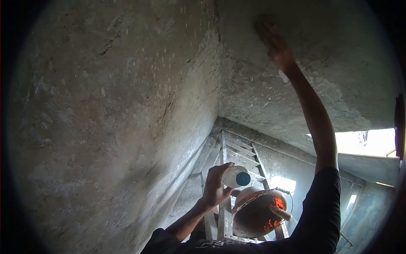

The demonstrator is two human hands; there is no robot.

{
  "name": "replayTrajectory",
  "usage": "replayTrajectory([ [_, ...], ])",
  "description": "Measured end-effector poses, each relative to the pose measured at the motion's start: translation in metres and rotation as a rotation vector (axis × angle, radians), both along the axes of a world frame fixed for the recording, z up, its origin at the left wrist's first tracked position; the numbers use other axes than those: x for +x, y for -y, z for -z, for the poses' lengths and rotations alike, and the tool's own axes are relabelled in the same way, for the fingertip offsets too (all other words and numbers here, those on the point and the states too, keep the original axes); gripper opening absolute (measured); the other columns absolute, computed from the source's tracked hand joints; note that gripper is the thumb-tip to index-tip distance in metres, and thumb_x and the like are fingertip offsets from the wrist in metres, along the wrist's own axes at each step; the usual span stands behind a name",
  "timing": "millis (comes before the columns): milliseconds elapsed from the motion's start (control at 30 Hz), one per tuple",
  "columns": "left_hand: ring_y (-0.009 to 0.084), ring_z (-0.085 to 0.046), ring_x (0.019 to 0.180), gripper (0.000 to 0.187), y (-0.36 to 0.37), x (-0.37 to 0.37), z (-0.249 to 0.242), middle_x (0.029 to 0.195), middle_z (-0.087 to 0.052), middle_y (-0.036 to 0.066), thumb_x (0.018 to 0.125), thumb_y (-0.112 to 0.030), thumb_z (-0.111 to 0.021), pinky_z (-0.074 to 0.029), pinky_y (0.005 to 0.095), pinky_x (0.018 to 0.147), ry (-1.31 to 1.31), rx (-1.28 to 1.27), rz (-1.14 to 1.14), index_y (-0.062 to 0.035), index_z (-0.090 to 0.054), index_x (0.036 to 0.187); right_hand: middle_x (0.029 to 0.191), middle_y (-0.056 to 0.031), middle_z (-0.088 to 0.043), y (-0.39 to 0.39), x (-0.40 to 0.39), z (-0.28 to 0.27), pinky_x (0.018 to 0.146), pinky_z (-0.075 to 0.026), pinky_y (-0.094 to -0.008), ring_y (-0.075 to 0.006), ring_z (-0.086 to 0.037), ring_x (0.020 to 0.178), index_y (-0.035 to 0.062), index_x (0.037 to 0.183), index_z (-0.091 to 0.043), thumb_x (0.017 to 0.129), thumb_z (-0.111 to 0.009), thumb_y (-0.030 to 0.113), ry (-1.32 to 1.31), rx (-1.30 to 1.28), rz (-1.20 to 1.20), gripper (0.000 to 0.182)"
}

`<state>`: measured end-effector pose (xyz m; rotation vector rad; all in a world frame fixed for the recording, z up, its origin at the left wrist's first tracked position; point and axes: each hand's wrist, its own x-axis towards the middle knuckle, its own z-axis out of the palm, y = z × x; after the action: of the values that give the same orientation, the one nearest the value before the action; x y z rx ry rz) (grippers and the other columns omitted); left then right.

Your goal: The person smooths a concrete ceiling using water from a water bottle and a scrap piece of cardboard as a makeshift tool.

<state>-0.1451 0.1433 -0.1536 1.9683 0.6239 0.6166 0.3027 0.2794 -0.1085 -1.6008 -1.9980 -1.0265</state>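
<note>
My left hand (216, 186) is wrapped round a clear plastic bottle (229, 176) with a blue cap, tilted so the cap faces me. Just below it, a bucket (251, 216) with a wire handle shows orange patches inside. A wooden tool handle (281, 212) sticks out over the bucket's rim. High up at the right, my right hand (277, 44) reaches to the grey plastered ceiling (338, 51). Motion smears its fingers, and a dark round shape lies at the fingertips; I cannot tell if it is something held.
A paint-spattered stepladder (223, 156) stands behind and beneath the bucket. Rough, stained wall (105, 127) fills the left side. Bright daylight enters through an opening (366, 142) at the right and a smaller window (283, 183) farther down.
</note>
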Motion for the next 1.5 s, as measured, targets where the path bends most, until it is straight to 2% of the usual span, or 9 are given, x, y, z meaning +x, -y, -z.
replayTrajectory([
  [200,0.0327,-0.058,0.106,0.075,0.002,0.002,0.0,0.118,-0.062,0.015,0.06,-0.002,-0.081,-0.044,0.0418,0.093,0.015,-0.003,0.005,-0.0049,-0.05,0.128,0.148,-0.006,-0.041,-0.001,0.027,0.129,0.111,-0.039,-0.0346,-0.0241,-0.04,0.135,0.0095,0.138,-0.047,0.076,-0.06,-0.003,0.06,-0.363,-0.017,0.065],
  [300,0.0327,-0.058,0.106,0.075,0.001,0.001,-0.004,0.119,-0.062,0.014,0.061,-0.002,-0.081,-0.044,0.0415,0.094,-0.017,0.001,0.003,-0.0048,-0.05,0.129,0.148,-0.0062,-0.041,0.019,0.003,0.116,0.111,-0.039,-0.0348,-0.023,-0.039,0.136,0.0092,0.136,-0.049,0.077,-0.06,-0.001,0.042,-0.518,-0.048,0.061],
  [533,0.0334,-0.058,0.107,0.075,0.001,0.001,0.002,0.119,-0.061,0.015,0.061,-0.003,-0.081,-0.044,0.0418,0.094,0.0,-0.003,0.009,-0.0044,-0.049,0.129,0.146,-0.0064,-0.043,0.018,-0.009,0.01,0.111,-0.039,-0.0342,-0.0216,-0.038,0.137,0.0099,0.139,-0.046,0.076,-0.06,-0.001,0.051,-0.054,0.104,0.066],
  [667,0.0337,-0.057,0.107,0.075,0.003,0.005,0.001,0.12,-0.061,0.015,0.061,-0.002,-0.08,-0.044,0.0418,0.094,-0.002,-0.012,0.034,-0.004,-0.049,0.129,0.145,-0.0062,-0.044,0.008,0.02,0.098,0.114,-0.035,-0.0356,-0.0213,-0.04,0.136,0.0089,0.14,-0.045,0.077,-0.059,0.0,0.059,-0.212,0.248,0.065],
  [733,0.0337,-0.057,0.107,0.075,0.004,0.007,-0.001,0.12,-0.061,0.015,0.061,-0.002,-0.08,-0.044,0.0418,0.094,0.0,-0.022,0.035,-0.0039,-0.049,0.129,0.142,-0.006,-0.048,0.01,0.02,0.143,0.116,-0.031,-0.0357,-0.0225,-0.042,0.133,0.0052,0.133,-0.051,0.078,-0.059,0.006,0.038,-0.438,-0.043,0.055],
  [933,0.0338,-0.057,0.107,0.075,0.005,0.003,0.001,0.12,-0.06,0.015,0.061,-0.001,-0.079,-0.043,0.0417,0.094,0.006,-0.025,0.019,-0.004,-0.049,0.13,0.132,-0.0081,-0.055,0.037,-0.024,0.105,0.118,-0.027,-0.0346,-0.0243,-0.042,0.133,0.0021,0.117,-0.063,0.08,-0.06,0.016,0.273,-0.697,-0.047,0.04],
  [1167,0.0334,-0.057,0.107,0.075,0.002,0.009,-0.002,0.121,-0.06,0.014,0.061,-0.001,-0.079,-0.043,0.0414,0.094,0.024,-0.02,0.051,-0.0049,-0.049,0.13,0.141,-0.0093,-0.047,0.016,-0.023,0.069,0.116,-0.031,-0.0352,-0.0236,-0.037,0.137,0.0047,0.13,-0.054,0.079,-0.06,0.006,0.261,-0.611,0.02,0.052],
  [1333,0.0332,-0.057,0.107,0.076,0.001,0.008,-0.003,0.121,-0.06,0.014,0.061,-0.002,-0.08,-0.043,0.0416,0.095,0.03,-0.022,0.039,-0.0057,-0.049,0.13,0.147,-0.0075,-0.042,0.006,-0.026,0.007,0.112,-0.038,-0.0359,-0.0227,-0.037,0.138,0.0074,0.137,-0.048,0.077,-0.059,-0.005,0.037,-0.003,-0.107,0.062],
  [1500,0.0336,-0.057,0.107,0.076,0.002,0.008,-0.005,0.121,-0.06,0.014,0.061,-0.002,-0.08,-0.043,0.0422,0.095,0.023,-0.009,0.039,-0.0046,-0.049,0.13,0.148,-0.0071,-0.04,0.0,0.006,0.062,0.113,-0.037,-0.0368,-0.0226,-0.036,0.138,0.0088,0.137,-0.047,0.082,-0.056,0.0,0.038,-0.132,0.164,0.057],
])
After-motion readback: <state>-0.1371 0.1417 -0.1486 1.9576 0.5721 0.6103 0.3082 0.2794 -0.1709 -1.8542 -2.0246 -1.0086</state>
